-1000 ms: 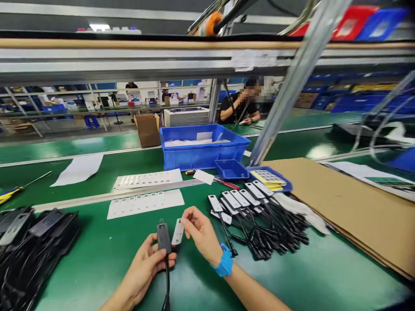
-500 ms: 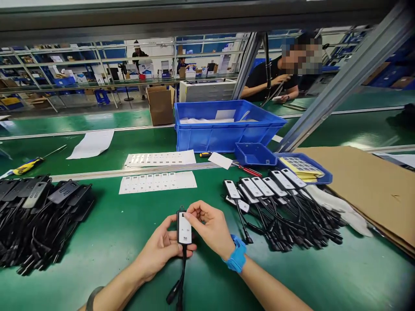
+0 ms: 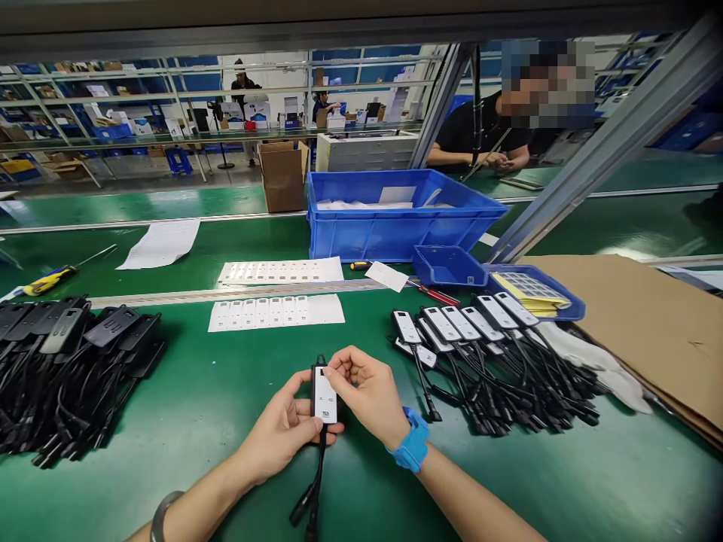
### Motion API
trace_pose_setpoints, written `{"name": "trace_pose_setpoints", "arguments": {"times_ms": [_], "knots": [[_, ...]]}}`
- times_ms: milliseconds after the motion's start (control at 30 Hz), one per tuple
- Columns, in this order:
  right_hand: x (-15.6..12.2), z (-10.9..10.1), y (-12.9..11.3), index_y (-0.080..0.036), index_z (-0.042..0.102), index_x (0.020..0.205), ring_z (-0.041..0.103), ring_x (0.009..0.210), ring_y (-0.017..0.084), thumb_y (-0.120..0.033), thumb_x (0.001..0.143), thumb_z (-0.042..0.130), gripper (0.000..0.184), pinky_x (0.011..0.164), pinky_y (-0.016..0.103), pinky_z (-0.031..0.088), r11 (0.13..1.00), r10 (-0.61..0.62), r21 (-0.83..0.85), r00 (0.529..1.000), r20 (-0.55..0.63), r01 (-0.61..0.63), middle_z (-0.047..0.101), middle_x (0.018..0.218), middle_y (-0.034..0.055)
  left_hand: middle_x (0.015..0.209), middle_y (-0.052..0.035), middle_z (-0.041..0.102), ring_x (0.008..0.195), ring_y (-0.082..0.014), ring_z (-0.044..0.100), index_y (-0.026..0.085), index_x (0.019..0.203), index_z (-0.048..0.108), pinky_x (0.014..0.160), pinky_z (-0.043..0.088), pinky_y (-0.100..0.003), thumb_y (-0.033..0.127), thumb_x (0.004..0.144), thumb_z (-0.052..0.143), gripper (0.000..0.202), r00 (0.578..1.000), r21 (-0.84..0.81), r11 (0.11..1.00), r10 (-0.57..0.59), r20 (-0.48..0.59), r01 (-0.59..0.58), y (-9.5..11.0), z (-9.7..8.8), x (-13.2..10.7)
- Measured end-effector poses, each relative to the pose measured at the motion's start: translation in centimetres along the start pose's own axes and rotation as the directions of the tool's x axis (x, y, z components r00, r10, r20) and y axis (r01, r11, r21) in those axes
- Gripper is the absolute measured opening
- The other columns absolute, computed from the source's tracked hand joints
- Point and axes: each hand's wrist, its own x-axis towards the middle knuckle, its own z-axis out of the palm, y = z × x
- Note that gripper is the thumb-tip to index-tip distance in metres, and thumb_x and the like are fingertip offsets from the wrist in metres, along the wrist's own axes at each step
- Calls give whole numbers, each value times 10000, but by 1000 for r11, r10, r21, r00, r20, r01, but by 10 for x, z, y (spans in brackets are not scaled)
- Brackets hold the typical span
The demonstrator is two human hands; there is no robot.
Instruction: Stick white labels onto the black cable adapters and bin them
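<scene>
My left hand (image 3: 291,421) is closed around a small black controller box (image 3: 320,361), with the thumb near its lower end. Two black cables (image 3: 314,489) with connectors hang from the box toward me. Over the box's face lies a white label (image 3: 326,399) with a dark window near its top and "TS3" printed low down. The label sits slightly to the right on the box. The thumb and fingers of my right hand (image 3: 364,388) pinch the label's upper right corner. Beyond my hands lies a white sheet of matching labels (image 3: 276,312).
Black unlabelled boxes with cables (image 3: 84,369) are piled at left, and white-labelled ones (image 3: 463,324) at right. Behind stand a large blue bin (image 3: 395,237) and a small blue tray (image 3: 449,267). A screwdriver (image 3: 50,281) lies far left, cardboard (image 3: 649,324) right. A co-worker (image 3: 480,135) sits across.
The view has shifted slightly. Both hands keep their hold on the box and label. The label now appears a little further right on the box. The co-worker's hands have come together.
</scene>
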Motion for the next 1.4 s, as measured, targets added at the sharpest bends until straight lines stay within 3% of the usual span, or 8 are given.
{"name": "trace_pose_setpoints", "arguments": {"times_ms": [400, 667, 800, 1033, 1167, 1267, 1333, 1400], "knots": [[0, -2, 2, -191, 612, 894, 477, 570, 111, -297, 823, 637, 130, 517, 221, 410, 988, -65, -146, 997, -37, 59, 517, 670, -29, 887, -114, 682, 799, -213, 673, 157, 1246, 340, 774, 501, -349, 302, 820, 650, 546, 999, 32, 999, 30, -11, -29, 5, 2, -2], [3, 6, 18, -222, 479, 1241, 515, 719, 154, -289, 739, 714, 559, 675, 288, 482, 978, 31, -209, 986, 166, 5, 537, 896, 6, 935, -129, 679, 812, -272, 689, 156, 1194, 409, 769, 524, -437, 241, 877, 443, 330, 997, -153, 987, 35, -67, -44, 1, -9, 3], [-5, 17, 20, -235, 332, 1418, 551, 993, 238, -302, 604, 828, 956, 823, 346, 507, 990, 12, -135, 946, 325, 33, 525, 1225, 81, 920, -101, 670, 814, -229, 676, 176, 1199, 424, 688, 525, -331, 319, 933, 412, 303, 988, -180, 975, 114, -108, -132, 0, -12, 5], [-8, 25, 27, -243, 387, 1422, 593, 1024, 244, -340, 942, 424, 491, 829, 361, 524, 990, -62, -112, 974, 218, 88, 600, 1167, 79, 818, -59, 668, 629, -198, 654, 187, 1239, 352, 597, 537, -322, 506, 855, 577, 548, 961, 104, 980, 186, -204, -167, -14, -18, 14], [-6, 29, 22, -219, 338, 1449, 545, 1125, 244, -260, 933, 428, 526, 970, 385, 456, 957, -137, -226, 969, 205, 183, 573, 1232, 92, 896, -76, 684, 763, -252, 676, 205, 1262, 387, 643, 556, -345, 564, 761, 665, 676, 936, 54, 984, 178, -302, -170, -19, -15, 22], [0, 25, 14, -202, 167, 1505, 517, 1139, 258, -254, 842, 591, 789, 989, 388, 445, 885, -202, -365, 945, 257, 289, 525, 1255, 115, 1035, -106, 684, 938, -284, 658, 236, 1358, 348, 785, 546, -393, 624, 792, 583, 726, 935, -101, 976, 153, -320, -194, -11, -14, 23], [9, 14, 8, -196, 118, 1511, 518, 1127, 261, -208, 814, 607, 852, 973, 381, 461, 815, -223, -487, 945, 238, 315, 501, 1257, 125, 1077, -122, 680, 988, -292, 645, 236, 1390, 339, 865, 519, -429, 638, 842, 482, 695, 952, 9, 980, 196, -236, -200, -2, -23, 23], [20, -6, 2, -181, 178, 1499, 514, 1146, 263, -129, 835, 529, 752, 967, 369, 466, 719, -218, -650, 968, 126, 247, 450, 1321, 152, 1127, -115, 666, 1042, -297, 623, 252, 1359, 409, 938, 479, -450, 595, 862, 478, 608, 939, 379, 899, 301, -165, -221, 7, -40, 24]]}}
